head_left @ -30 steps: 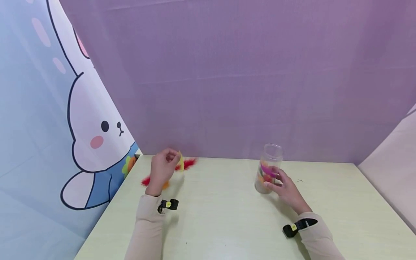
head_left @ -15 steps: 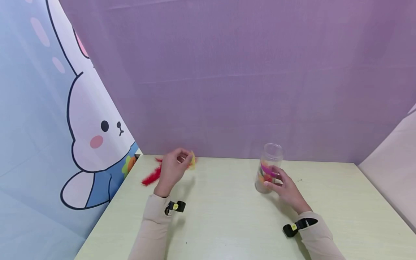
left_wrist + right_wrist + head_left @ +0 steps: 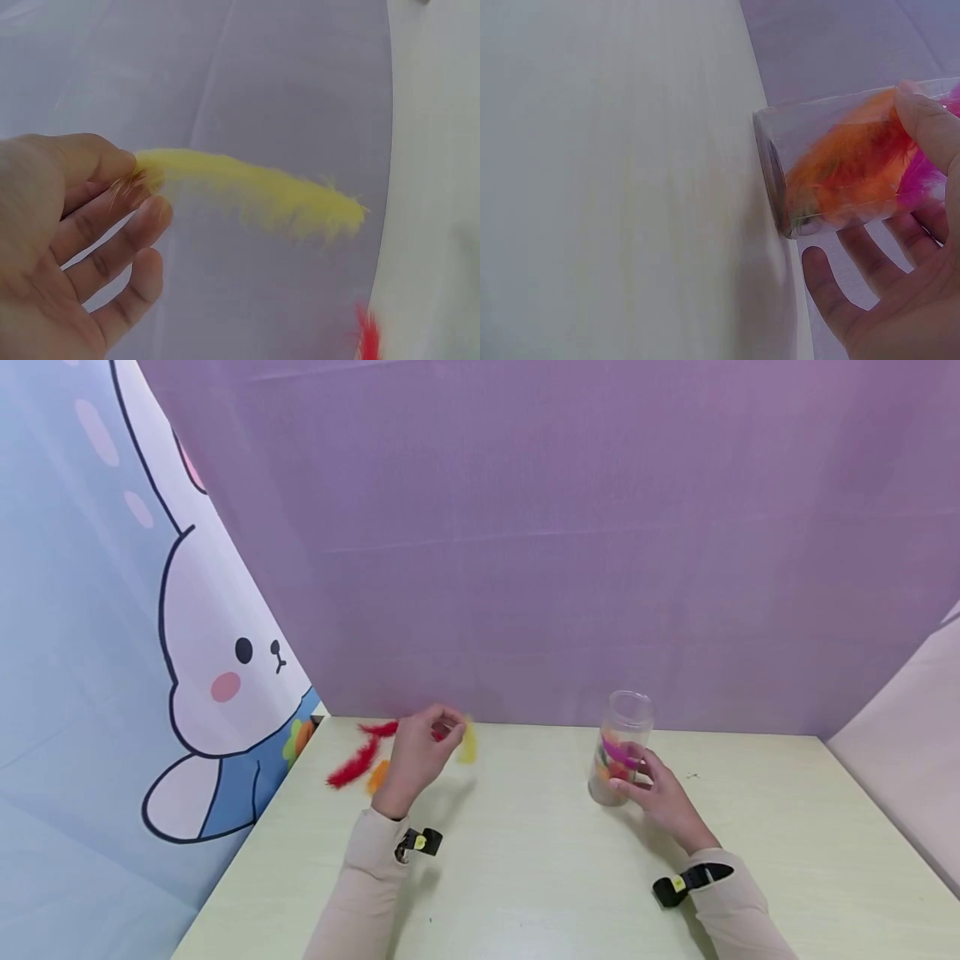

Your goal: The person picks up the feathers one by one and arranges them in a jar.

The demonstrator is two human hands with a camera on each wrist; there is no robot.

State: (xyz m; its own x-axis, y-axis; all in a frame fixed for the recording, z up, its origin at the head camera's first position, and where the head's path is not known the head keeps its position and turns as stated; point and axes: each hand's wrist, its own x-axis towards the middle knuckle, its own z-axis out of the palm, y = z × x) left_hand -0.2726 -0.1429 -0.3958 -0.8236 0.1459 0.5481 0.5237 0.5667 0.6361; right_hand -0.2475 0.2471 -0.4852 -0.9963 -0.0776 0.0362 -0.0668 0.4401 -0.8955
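My left hand pinches a yellow feather by one end between thumb and index finger, held up over the back left of the table. The feather's free end points away from the fingertips in the left wrist view. My right hand grips a clear jar that stands upright at the back of the table, thumb on one side and fingers on the other. Inside the jar are orange feathers and a magenta feather. The jar's mouth is uncovered at the top.
Red feathers and an orange feather lie on the pale table at the left, partly behind my left hand. A purple cloth rises along the table's back edge. A rabbit-print curtain hangs at the left.
My left hand has moved to the right with the yellow feather, uncovering the red and orange feathers behind it. My right hand and the jar have stayed in place.
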